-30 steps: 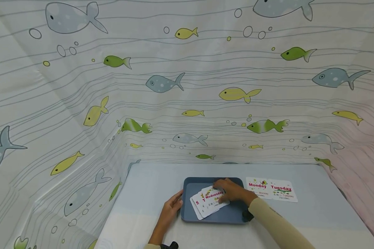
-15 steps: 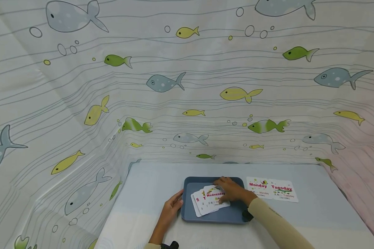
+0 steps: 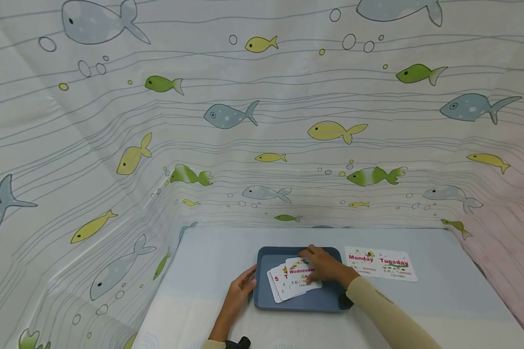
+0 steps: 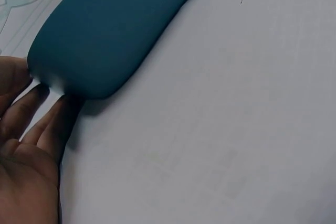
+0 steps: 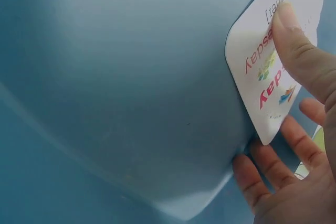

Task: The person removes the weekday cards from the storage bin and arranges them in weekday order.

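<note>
My right hand [image 3: 325, 264] is over a blue-grey tray [image 3: 305, 306] and pinches the edge of the Wednesday card [image 3: 301, 278], the top one of a small fanned pile. In the right wrist view, the thumb [image 5: 294, 40] lies on the printed face of that card [image 5: 257, 66], with other fingers by its far edge. More cards [image 3: 274, 286] stick out under it on the left, partly covered. My left hand [image 3: 239, 293] touches the tray's left side with fairly straight fingers; the left wrist view has these fingertips against the tray's end [image 4: 100, 51].
Right of the tray, a Monday card [image 3: 361, 261] and a Tuesday card [image 3: 395, 265] lie side by side on the pale cloth-covered table [image 3: 445, 291]. A fish-patterned curtain [image 3: 288, 97] rises behind the table and along its sides.
Between the earlier frames and now, the cards in the tray shift very slightly under my right hand. My left hand stays at the tray's side.
</note>
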Demonstrator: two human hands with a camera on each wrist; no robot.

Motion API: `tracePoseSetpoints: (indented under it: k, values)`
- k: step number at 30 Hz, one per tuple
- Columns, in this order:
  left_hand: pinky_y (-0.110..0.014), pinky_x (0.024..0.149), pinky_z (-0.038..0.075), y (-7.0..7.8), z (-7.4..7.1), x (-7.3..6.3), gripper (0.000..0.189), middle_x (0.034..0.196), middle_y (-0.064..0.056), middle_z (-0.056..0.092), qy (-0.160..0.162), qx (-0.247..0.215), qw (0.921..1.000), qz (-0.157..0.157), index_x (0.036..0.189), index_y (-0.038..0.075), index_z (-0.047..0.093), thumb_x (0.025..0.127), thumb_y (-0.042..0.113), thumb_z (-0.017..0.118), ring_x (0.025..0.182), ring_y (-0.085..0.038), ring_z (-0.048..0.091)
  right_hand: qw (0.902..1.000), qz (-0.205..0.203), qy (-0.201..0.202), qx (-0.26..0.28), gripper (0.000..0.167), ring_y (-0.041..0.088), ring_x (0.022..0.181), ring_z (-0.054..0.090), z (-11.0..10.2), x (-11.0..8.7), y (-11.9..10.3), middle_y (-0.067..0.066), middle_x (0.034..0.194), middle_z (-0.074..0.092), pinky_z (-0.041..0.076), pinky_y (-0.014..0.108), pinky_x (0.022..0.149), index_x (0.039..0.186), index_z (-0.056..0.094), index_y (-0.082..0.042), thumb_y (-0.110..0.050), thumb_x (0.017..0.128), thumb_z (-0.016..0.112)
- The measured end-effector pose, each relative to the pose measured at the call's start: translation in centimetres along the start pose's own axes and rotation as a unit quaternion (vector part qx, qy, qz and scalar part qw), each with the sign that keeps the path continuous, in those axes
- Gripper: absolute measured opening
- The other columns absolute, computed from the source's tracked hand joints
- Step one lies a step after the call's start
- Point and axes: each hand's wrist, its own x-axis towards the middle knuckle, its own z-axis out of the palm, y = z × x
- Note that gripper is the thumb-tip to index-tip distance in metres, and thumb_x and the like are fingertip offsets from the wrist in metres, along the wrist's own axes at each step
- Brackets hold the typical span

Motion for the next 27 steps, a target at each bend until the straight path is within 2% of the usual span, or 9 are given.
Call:
tracePoseSetpoints:
  k: [4,12,15,19,23,27]
  values:
    - [-0.010,0.104,0.039,-0.12,0.01,0.08,0.049,0.154,-0.015,0.046,0.003,0.010,0.9999,-0.001,0.148,0.009,0.048,0.102,0.023,0.058,0.143,-0.037,0.041,0.9999,0.005,0.005,-0.009,0.084,0.019,0.110,0.048,0.00,0.01,0.06,0.006,0.125,0.052,0.049,0.046,0.101,0.143,0.051,-0.011,-0.042,0.074,0.086]
    - [-0.013,0.106,0.040,-0.30,0.10,0.02,0.050,0.154,-0.015,0.046,0.008,0.012,0.9999,-0.007,0.148,0.009,0.048,0.102,0.025,0.058,0.143,-0.038,0.041,0.9990,-0.003,0.025,-0.036,0.083,0.013,0.096,0.041,0.38,0.19,0.45,0.003,0.111,0.048,0.046,0.034,0.086,0.138,0.056,-0.008,-0.044,0.070,0.088]
    - [-0.010,0.105,0.040,-0.35,0.10,0.04,0.050,0.154,-0.013,0.047,0.011,0.009,0.9997,-0.020,0.147,0.012,0.049,0.101,0.026,0.059,0.144,-0.035,0.041,0.9984,-0.009,0.033,-0.045,0.077,0.014,0.095,0.042,0.41,0.19,0.46,0.002,0.109,0.048,0.046,0.034,0.083,0.134,0.058,-0.009,-0.043,0.071,0.088]
    - [-0.009,0.104,0.039,-0.39,0.07,0.06,0.049,0.153,-0.012,0.047,0.011,0.012,0.9996,-0.022,0.147,0.012,0.050,0.101,0.025,0.060,0.143,-0.035,0.043,0.9980,-0.004,0.048,-0.041,0.064,0.014,0.094,0.045,0.37,0.14,0.31,0.003,0.108,0.051,0.049,0.036,0.083,0.128,0.060,-0.012,-0.036,0.075,0.087]
    - [-0.014,0.106,0.042,-0.33,0.01,0.08,0.049,0.153,-0.015,0.047,0.008,0.019,0.9997,-0.013,0.147,0.008,0.049,0.102,0.024,0.058,0.142,-0.036,0.044,0.9981,0.020,0.056,-0.016,0.047,0.013,0.091,0.047,0.19,0.16,0.04,0.002,0.105,0.052,0.051,0.035,0.083,0.125,0.061,-0.015,-0.025,0.083,0.082]
    - [-0.015,0.106,0.042,-0.15,-0.01,0.12,0.048,0.153,-0.012,0.048,0.010,0.011,0.9997,-0.020,0.147,0.011,0.050,0.101,0.023,0.059,0.142,-0.034,0.044,0.9975,0.026,0.063,0.018,0.038,0.012,0.086,0.050,-0.03,0.10,-0.19,0.004,0.105,0.054,0.052,0.034,0.079,0.124,0.062,-0.015,-0.017,0.089,0.076]
